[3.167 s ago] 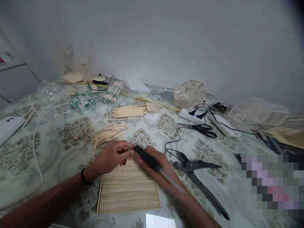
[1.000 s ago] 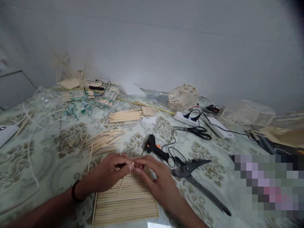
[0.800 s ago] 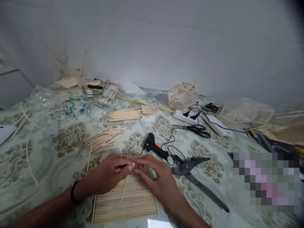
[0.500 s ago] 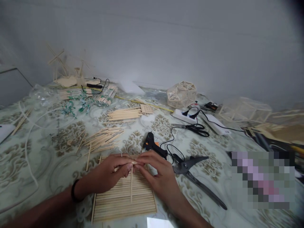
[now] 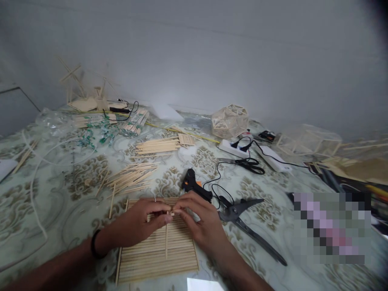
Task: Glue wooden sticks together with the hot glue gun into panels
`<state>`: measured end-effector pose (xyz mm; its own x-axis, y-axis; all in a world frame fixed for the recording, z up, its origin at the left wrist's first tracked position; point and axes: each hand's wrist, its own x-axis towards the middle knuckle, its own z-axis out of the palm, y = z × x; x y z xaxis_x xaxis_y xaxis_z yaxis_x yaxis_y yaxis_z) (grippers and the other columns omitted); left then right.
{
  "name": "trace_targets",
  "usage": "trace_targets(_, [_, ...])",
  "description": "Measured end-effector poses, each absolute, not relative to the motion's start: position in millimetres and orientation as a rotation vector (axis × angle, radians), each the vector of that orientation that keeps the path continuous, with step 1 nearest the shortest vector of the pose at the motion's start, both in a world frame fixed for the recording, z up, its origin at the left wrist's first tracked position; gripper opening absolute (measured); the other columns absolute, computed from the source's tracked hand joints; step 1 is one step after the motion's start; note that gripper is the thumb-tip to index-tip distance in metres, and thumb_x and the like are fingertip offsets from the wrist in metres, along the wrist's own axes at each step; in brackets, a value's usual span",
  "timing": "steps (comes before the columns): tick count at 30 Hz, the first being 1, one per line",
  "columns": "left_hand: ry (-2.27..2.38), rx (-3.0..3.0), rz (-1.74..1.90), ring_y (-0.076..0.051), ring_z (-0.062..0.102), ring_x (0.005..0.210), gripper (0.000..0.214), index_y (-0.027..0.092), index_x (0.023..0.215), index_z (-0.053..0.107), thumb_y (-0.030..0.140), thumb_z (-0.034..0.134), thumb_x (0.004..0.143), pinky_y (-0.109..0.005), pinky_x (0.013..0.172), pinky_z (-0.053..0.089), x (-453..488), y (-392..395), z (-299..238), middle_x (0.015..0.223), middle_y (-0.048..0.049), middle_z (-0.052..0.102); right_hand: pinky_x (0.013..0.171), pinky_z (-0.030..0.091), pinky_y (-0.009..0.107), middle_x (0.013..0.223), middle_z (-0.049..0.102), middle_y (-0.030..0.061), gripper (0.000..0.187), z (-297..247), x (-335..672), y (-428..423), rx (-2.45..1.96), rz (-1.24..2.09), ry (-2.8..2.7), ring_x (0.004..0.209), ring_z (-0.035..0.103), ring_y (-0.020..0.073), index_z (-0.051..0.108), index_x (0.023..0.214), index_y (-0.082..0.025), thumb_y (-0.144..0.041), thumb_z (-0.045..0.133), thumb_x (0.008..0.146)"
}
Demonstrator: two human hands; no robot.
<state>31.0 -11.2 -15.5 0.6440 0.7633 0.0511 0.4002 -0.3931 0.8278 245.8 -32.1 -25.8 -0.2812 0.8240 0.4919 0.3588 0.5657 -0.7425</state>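
A flat mat of thin wooden sticks (image 5: 157,254) lies side by side on the patterned tablecloth near me. One loose stick (image 5: 166,238) lies crosswise over the mat. My left hand (image 5: 142,222) and my right hand (image 5: 198,220) both pinch the far end of that stick, fingertips meeting above the mat's far edge. A black band circles my left wrist. A black glue gun (image 5: 195,186) lies on the cloth just beyond my right hand.
Large black shears (image 5: 247,226) lie right of the mat. Loose stick piles (image 5: 131,178) and a tidier bundle (image 5: 157,146) sit further back. A power strip (image 5: 235,148), small scissors (image 5: 247,163), a stick polyhedron (image 5: 229,120) and other stick frames stand near the wall.
The glue gun left my right hand and now lies on the cloth. The loose stick turned from slanted to straight across the mat, with both hands pinching its end.
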Motion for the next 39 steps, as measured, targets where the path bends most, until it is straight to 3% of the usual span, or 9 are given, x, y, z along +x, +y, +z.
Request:
trace_targets(5, [0.975,2.055,0.556,-0.017,0.065,0.079,0.029,0.021,0.095,0.076,0.039,0.054,0.103,-0.028,0.078,0.047,30.4,-10.4,-17.8,0.086,-0.0017,0.076,0.074,0.052,0.026,0.086,0.066,0.0026,0.013,-23.7,243.7,-33.0,-0.972,0.654,-1.845,0.082,0.064,0.0162,0.067,0.090,-0.021,-0.013,0.060,0.099])
trace_targets(10, [0.954,2.108,0.583,-0.015,0.061,0.073,0.029,0.019,0.086,0.073,0.038,0.058,0.102,-0.026,0.074,0.044,28.8,-10.9,-22.9,0.077,0.0010,0.070,0.076,0.052,0.024,0.087,0.071,0.0020,0.011,-24.1,244.3,-33.1,-0.953,0.795,-1.818,0.081,0.066,0.0150,0.073,0.091,-0.022,-0.016,0.067,0.097])
trace_targets(19, [0.967,2.142,0.595,-0.013,0.058,0.070,0.029,0.018,0.080,0.068,0.040,0.063,0.100,-0.024,0.069,0.039,28.0,-10.8,-24.9,0.073,0.0026,0.066,0.085,0.052,0.030,0.099,0.076,0.0055,0.022,-14.9,245.3,-36.3,-0.857,1.081,-1.870,0.094,0.070,0.0180,0.079,0.107,-0.024,-0.022,0.058,0.102])
trace_targets(24, [0.875,2.184,0.647,-0.011,0.055,0.064,0.030,0.017,0.074,0.064,0.035,0.065,0.098,-0.023,0.065,0.038,27.8,-9.5,-29.1,0.067,0.0037,0.061,0.079,0.050,0.030,0.087,0.075,0.0036,0.010,-17.2,244.4,-34.5,-0.957,1.191,-1.840,0.083,0.067,0.0182,0.080,0.092,-0.021,-0.029,0.073,0.092])
trace_targets(30, [0.807,2.261,0.589,-0.011,0.054,0.063,0.024,0.017,0.072,0.064,0.030,0.079,0.087,-0.023,0.061,0.035,27.1,-12.5,-32.2,0.065,0.0044,0.058,0.066,0.045,0.027,0.076,0.071,0.0013,0.021,-24.2,246.0,-34.6,-1.051,1.518,-1.809,0.072,0.062,0.0160,0.078,0.079,-0.019,-0.038,0.082,0.084])
trace_targets(35, [0.697,2.254,0.606,-0.011,0.057,0.064,0.033,0.017,0.071,0.067,0.042,0.077,0.090,-0.022,0.062,0.037,27.6,-12.6,-31.8,0.067,0.0030,0.063,0.065,0.042,0.026,0.076,0.069,0.0003,0.020,-20.4,246.8,-37.3,-0.996,1.575,-1.895,0.070,0.059,0.0147,0.074,0.080,-0.019,-0.037,0.075,0.090])
trace_targets(39, [0.771,2.217,0.619,-0.012,0.060,0.066,0.026,0.019,0.078,0.072,0.039,0.072,0.094,-0.022,0.064,0.040,23.2,-7.0,-31.9,0.070,0.0021,0.067,0.071,0.043,0.027,0.078,0.064,-0.0003,0.022,-16.0,252.1,-36.5,-0.941,1.492,-1.847,0.075,0.057,0.0154,0.069,0.081,-0.020,-0.036,0.068,0.094])
